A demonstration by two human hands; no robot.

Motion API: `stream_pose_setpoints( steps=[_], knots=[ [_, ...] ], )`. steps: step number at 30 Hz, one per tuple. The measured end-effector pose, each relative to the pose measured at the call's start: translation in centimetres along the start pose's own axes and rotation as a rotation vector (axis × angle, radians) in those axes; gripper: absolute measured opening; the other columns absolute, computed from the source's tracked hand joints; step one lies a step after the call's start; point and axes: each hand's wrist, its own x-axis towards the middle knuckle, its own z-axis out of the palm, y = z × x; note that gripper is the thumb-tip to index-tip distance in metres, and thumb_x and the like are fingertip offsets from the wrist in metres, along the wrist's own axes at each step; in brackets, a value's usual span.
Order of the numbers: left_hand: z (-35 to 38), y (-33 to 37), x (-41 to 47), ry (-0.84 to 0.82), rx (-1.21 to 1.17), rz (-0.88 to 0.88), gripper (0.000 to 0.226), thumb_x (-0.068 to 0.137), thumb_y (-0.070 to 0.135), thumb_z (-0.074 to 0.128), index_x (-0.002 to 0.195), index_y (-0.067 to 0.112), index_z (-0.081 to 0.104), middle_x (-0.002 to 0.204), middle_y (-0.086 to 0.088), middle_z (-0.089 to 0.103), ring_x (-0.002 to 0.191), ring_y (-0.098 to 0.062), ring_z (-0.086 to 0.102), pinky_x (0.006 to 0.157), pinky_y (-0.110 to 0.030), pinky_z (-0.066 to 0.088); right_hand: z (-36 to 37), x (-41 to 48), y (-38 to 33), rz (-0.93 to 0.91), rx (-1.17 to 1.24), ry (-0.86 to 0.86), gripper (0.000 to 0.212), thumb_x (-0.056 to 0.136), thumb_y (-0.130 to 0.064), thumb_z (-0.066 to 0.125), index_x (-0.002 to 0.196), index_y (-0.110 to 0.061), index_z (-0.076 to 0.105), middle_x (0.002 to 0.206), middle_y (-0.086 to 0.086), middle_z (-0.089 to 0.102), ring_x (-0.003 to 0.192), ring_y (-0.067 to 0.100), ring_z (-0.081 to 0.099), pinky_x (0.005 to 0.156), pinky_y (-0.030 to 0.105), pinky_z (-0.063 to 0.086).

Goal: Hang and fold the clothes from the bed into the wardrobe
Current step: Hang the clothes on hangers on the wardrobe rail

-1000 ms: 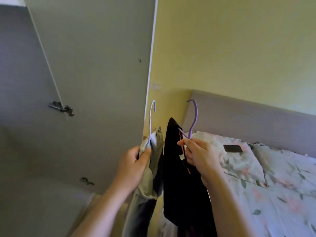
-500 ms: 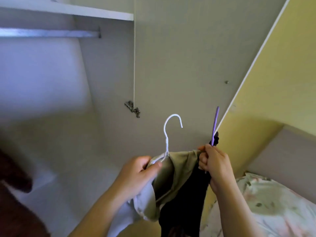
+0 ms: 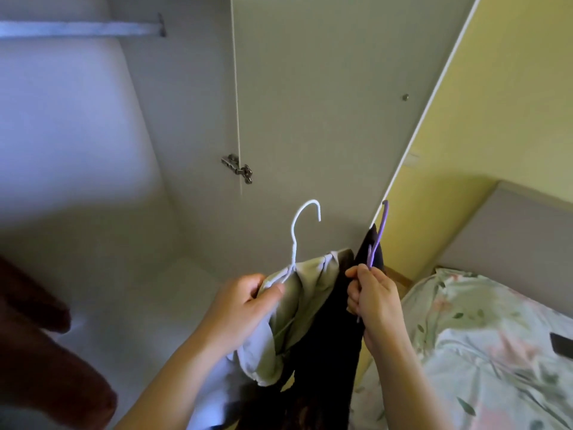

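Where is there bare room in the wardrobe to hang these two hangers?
The rail shows bare from the picture's left edge to its bracket. Open room below it, between the brown cloth and the left hand. Crowded by the door: the right hand holds the purple hanger close beside the white hanger, both loaded.

Single head-worn wide-angle view, close, toward the open wardrobe [image 3: 173, 119], bed [image 3: 496, 352] at right.
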Motion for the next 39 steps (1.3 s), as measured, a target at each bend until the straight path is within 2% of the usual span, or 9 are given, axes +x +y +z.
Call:
stream_pose_setpoints(
  steps=[7, 12, 16, 23, 28, 30, 32, 34, 39],
  knots=[
    [-2.6, -3.5, -4.1, 0.165, -0.089, -0.131, 0.04, 0.07, 0.062, 0.049, 0.052, 0.026, 0.043, 0.042, 0.008, 0.029, 0.032, -0.004, 0.031, 0.036, -0.017, 0.022, 3.8, -4.1, 2.8, 0.033, 0.0, 0.012, 0.029, 0.102, -0.01, 0.037, 0.079, -0.007, 0.054, 0.048, -0.002, 0.035, 0.039, 0.008, 0.029, 0.035, 0.019, 0.025],
    [-3.8, -5.0, -4.9, 0.231, 0.0, -0.125, 0.038, 0.074, 0.057, 0.048, 0.056, 0.024, 0.039, 0.046, 0.008, 0.027, 0.042, -0.006, 0.026, 0.041, -0.022, 0.023, 6.5, -5.7, 3.9, 0.09, -0.04, -0.071, 0.027, 0.101, -0.008, 0.038, 0.08, -0.007, 0.055, 0.051, 0.0, 0.035, 0.042, 0.01, 0.028, 0.037, 0.02, 0.024],
    [-4.7, -5.7, -5.3, 0.28, -0.038, -0.135, 0.038, 0.077, 0.051, 0.05, 0.051, 0.027, 0.038, 0.042, 0.008, 0.027, 0.039, -0.006, 0.027, 0.039, -0.019, 0.025, 7.7, -5.6, 3.5, 0.131, -0.077, -0.202, 0.028, 0.103, -0.012, 0.039, 0.084, -0.006, 0.059, 0.053, 0.002, 0.038, 0.045, 0.011, 0.031, 0.039, 0.02, 0.027],
    [-7.2, -5.5, -4.2, 0.515, -0.088, -0.141, 0.041, 0.08, 0.053, 0.052, 0.047, 0.03, 0.042, 0.039, 0.009, 0.031, 0.038, -0.005, 0.033, 0.04, -0.016, 0.03, 10.7, -3.2, 0.8, 0.118, -0.182, -0.423, 0.029, 0.105, -0.016, 0.037, 0.087, -0.006, 0.058, 0.049, -0.002, 0.036, 0.04, 0.008, 0.027, 0.037, 0.019, 0.023],
    [-9.2, -5.0, -2.8, 0.651, -0.055, -0.139, 0.047, 0.096, 0.033, 0.056, 0.05, 0.042, 0.057, 0.044, 0.016, 0.05, 0.046, 0.006, 0.05, 0.044, -0.005, 0.035, 14.6, -0.3, -1.0, 0.069, -0.201, -0.611, 0.03, 0.105, -0.017, 0.038, 0.084, -0.007, 0.058, 0.044, -0.005, 0.034, 0.035, 0.006, 0.025, 0.035, 0.018, 0.021],
    [-9.7, -4.3, -2.4, 0.73, -0.055, -0.148, 0.046, 0.095, 0.032, 0.056, 0.05, 0.038, 0.059, 0.046, 0.016, 0.053, 0.048, 0.006, 0.051, 0.045, -0.008, 0.037, 16.1, 0.9, -1.6, 0.05, -0.217, -0.695, 0.031, 0.104, -0.017, 0.039, 0.082, -0.008, 0.058, 0.043, -0.006, 0.033, 0.034, 0.006, 0.025, 0.034, 0.018, 0.021],
    [-9.8, -3.7, -2.0, 0.834, -0.05, -0.189, 0.046, 0.092, 0.042, 0.057, 0.051, 0.021, 0.054, 0.047, 0.009, 0.049, 0.047, -0.001, 0.048, 0.044, -0.017, 0.035, 17.4, 2.0, -2.1, 0.026, -0.244, -0.777, 0.03, 0.103, -0.016, 0.04, 0.082, -0.008, 0.059, 0.043, -0.006, 0.033, 0.034, 0.006, 0.025, 0.034, 0.018, 0.022],
    [-9.3, -3.0, -1.9, 0.923, -0.03, -0.231, 0.047, 0.082, 0.052, 0.053, 0.053, 0.018, 0.042, 0.048, 0.009, 0.043, 0.047, -0.005, 0.042, 0.046, -0.02, 0.032, 18.4, 3.1, -2.6, 0.004, -0.267, -0.865, 0.03, 0.103, -0.015, 0.041, 0.081, -0.008, 0.06, 0.043, -0.006, 0.034, 0.034, 0.006, 0.026, 0.035, 0.018, 0.023],
    [-8.0, -1.9, -1.5, 1.073, 0.018, -0.283, 0.049, 0.094, 0.034, 0.058, 0.055, 0.02, 0.032, 0.047, 0.009, 0.037, 0.047, -0.007, 0.037, 0.047, -0.021, 0.027, 19.7, 4.9, -3.4, -0.04, -0.32, -1.063, 0.032, 0.104, -0.016, 0.041, 0.08, -0.008, 0.061, 0.041, -0.008, 0.038, 0.033, 0.003, 0.03, 0.036, 0.015, 0.026]
  ],
)
